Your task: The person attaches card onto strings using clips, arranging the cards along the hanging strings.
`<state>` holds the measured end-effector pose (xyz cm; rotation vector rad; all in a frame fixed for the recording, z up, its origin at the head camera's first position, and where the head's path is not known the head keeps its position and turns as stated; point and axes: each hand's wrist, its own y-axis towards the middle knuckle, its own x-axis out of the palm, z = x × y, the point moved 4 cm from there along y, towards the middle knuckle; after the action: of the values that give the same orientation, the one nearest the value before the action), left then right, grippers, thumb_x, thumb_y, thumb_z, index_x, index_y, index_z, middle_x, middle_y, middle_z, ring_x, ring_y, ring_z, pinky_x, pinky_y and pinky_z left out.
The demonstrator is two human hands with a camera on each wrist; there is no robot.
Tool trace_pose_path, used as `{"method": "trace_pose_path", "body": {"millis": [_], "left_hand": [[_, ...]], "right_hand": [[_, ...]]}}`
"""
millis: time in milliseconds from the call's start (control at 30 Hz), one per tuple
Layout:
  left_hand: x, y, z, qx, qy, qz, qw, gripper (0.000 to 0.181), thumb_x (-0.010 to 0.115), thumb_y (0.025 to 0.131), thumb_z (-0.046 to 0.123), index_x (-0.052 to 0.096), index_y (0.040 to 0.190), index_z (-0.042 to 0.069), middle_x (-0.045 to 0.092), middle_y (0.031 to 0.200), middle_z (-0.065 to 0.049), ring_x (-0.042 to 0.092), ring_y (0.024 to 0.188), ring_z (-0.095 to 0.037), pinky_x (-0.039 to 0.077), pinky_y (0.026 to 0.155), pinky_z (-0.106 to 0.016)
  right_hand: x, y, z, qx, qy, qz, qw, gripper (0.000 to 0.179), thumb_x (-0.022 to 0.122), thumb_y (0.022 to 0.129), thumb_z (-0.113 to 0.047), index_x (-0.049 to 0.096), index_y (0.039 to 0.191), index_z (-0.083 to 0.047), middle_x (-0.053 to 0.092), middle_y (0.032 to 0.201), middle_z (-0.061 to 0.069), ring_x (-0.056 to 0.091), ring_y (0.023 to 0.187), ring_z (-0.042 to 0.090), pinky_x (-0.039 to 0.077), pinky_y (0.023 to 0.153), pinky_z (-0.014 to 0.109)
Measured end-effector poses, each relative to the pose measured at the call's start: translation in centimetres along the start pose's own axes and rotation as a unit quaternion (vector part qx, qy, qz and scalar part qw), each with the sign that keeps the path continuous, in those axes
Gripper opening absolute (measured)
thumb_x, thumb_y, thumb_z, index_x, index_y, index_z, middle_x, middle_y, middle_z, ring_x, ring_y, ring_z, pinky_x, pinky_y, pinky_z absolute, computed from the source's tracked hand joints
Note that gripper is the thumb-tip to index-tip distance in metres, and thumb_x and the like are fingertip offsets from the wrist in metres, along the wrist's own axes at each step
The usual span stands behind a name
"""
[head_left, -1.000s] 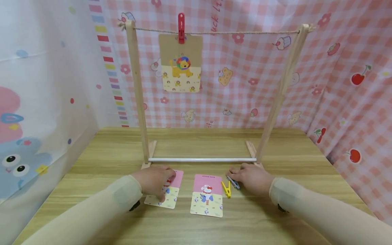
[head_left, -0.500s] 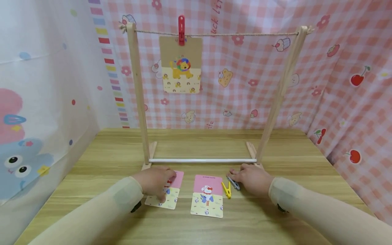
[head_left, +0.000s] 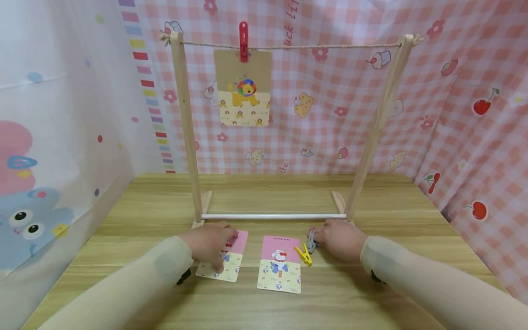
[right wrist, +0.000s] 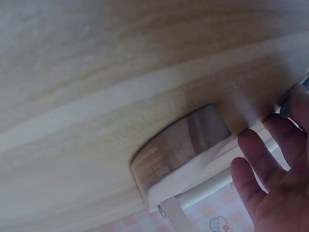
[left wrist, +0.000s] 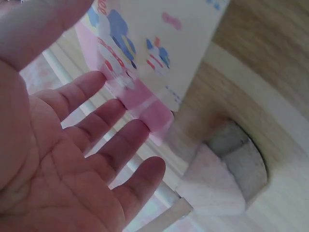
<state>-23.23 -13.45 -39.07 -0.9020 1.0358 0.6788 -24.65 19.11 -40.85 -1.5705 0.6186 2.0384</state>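
Observation:
My left hand (head_left: 209,245) lies over the left card (head_left: 233,266), pink above and cream below with a rabbit picture. The left wrist view shows its fingertips at the pink end of that card (left wrist: 166,58), fingers loosely extended. With thumb and forefinger, my right hand (head_left: 340,239) pinches a grey clothespin (head_left: 311,243) low over the table; only a bit of the clothespin (right wrist: 286,109) shows in the right wrist view. Beside it lies a yellow clothespin (head_left: 304,255). A matching rabbit card (head_left: 279,270) lies flat between the hands.
A wooden frame (head_left: 183,123) stands behind the hands, a rope (head_left: 330,46) strung across its top. A red clothespin (head_left: 244,41) holds a lion card (head_left: 243,105) on the rope. A white rod (head_left: 272,216) joins the feet near the table (head_left: 272,195).
The grey clothespin has turned to stand more upright in my right hand, which has shifted slightly right. The yellow clothespin has turned a little. My left hand stays on its card.

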Motion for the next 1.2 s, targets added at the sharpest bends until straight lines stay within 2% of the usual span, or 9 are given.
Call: {"method": "trace_pose_path", "body": {"millis": [100,167,300,400,600,800,933,1067,1200], "left_hand": [[-0.1,0.1,-0.2,0.01,0.002,0.004,0.9999,0.078,0.102,0.066,0.025,0.063,0.132,0.015,0.059,0.13,0.001,0.055,0.119,-0.023,0.049,0.108,-0.046],[-0.1,0.1,-0.3,0.014,0.0,0.006,0.9999,0.079,0.102,0.065,0.028,0.063,0.133,0.015,0.059,0.132,0.0,0.052,0.121,-0.024,0.048,0.109,-0.048],[-0.1,-0.1,-0.7,0.008,-0.009,0.008,0.9999,0.08,0.101,0.066,0.034,0.063,0.134,0.017,0.056,0.137,-0.001,0.049,0.125,-0.026,0.046,0.11,-0.049],[-0.1,-0.2,-0.9,0.005,-0.021,0.008,0.9997,0.081,0.101,0.067,0.036,0.062,0.136,0.02,0.056,0.137,0.0,0.051,0.127,-0.025,0.048,0.109,-0.049],[0.0,-0.2,-1.4,0.009,-0.037,-0.004,0.9993,0.077,0.097,0.073,0.038,0.062,0.139,0.022,0.058,0.134,0.002,0.055,0.121,-0.02,0.051,0.105,-0.046],[0.0,-0.2,-1.8,0.007,-0.041,0.007,0.9991,0.075,0.091,0.082,0.037,0.057,0.148,0.022,0.053,0.154,-0.006,0.054,0.138,-0.028,0.046,0.117,-0.054],[-0.2,-0.2,-1.9,-0.007,-0.028,0.019,0.9994,0.076,0.089,0.085,0.033,0.054,0.151,0.018,0.054,0.155,-0.008,0.053,0.141,-0.032,0.044,0.119,-0.055],[-0.2,-0.1,-2.0,-0.021,-0.02,0.022,0.9993,0.076,0.09,0.084,0.03,0.055,0.149,0.016,0.056,0.152,-0.008,0.057,0.137,-0.03,0.045,0.117,-0.054],[-0.4,-0.1,-1.9,-0.034,-0.019,0.019,0.999,0.078,0.093,0.081,0.032,0.056,0.148,0.015,0.056,0.151,-0.008,0.057,0.134,-0.029,0.047,0.116,-0.054]], "right_hand": [[-0.2,0.0,0.0,-0.013,0.003,0.007,0.9999,0.009,0.075,0.097,-0.02,0.081,0.104,-0.02,0.079,0.121,0.0,0.066,0.079,0.017,0.055,0.068,0.031],[-0.3,0.0,-0.1,-0.021,0.012,0.016,0.9996,0.008,0.076,0.097,-0.019,0.082,0.103,-0.019,0.077,0.126,0.003,0.07,0.087,0.02,0.059,0.075,0.033],[-0.6,-0.1,-0.2,-0.001,0.054,0.032,0.998,0.01,0.075,0.097,-0.017,0.082,0.104,-0.014,0.075,0.128,0.01,0.073,0.11,0.027,0.061,0.094,0.042],[-0.8,-0.2,-0.1,0.027,0.088,0.04,0.9949,0.01,0.075,0.098,-0.017,0.081,0.105,-0.013,0.075,0.123,0.009,0.073,0.114,0.028,0.061,0.097,0.045],[-0.9,-0.3,-0.1,0.047,0.109,0.045,0.9919,0.005,0.075,0.098,-0.018,0.078,0.096,-0.014,0.075,0.104,0.002,0.073,0.098,0.02,0.062,0.087,0.041],[-1.3,-0.5,0.0,0.065,0.134,0.036,0.9882,0.011,0.072,0.099,-0.019,0.07,0.089,-0.02,0.066,0.088,-0.009,0.06,0.08,0.007,0.057,0.074,0.033],[-1.3,-0.6,0.1,0.094,0.151,0.023,0.9838,0.011,0.071,0.1,-0.022,0.066,0.09,-0.022,0.062,0.086,-0.012,0.055,0.077,0.003,0.054,0.071,0.03],[-1.2,-0.7,0.1,0.121,0.169,0.014,0.9781,0.01,0.07,0.101,-0.025,0.063,0.094,-0.023,0.06,0.085,-0.013,0.053,0.075,0.001,0.051,0.068,0.027],[-1.3,-0.7,0.1,0.128,0.187,0.02,0.9738,0.01,0.07,0.102,-0.026,0.062,0.101,-0.021,0.06,0.086,-0.013,0.051,0.073,0.002,0.048,0.066,0.025]]}}
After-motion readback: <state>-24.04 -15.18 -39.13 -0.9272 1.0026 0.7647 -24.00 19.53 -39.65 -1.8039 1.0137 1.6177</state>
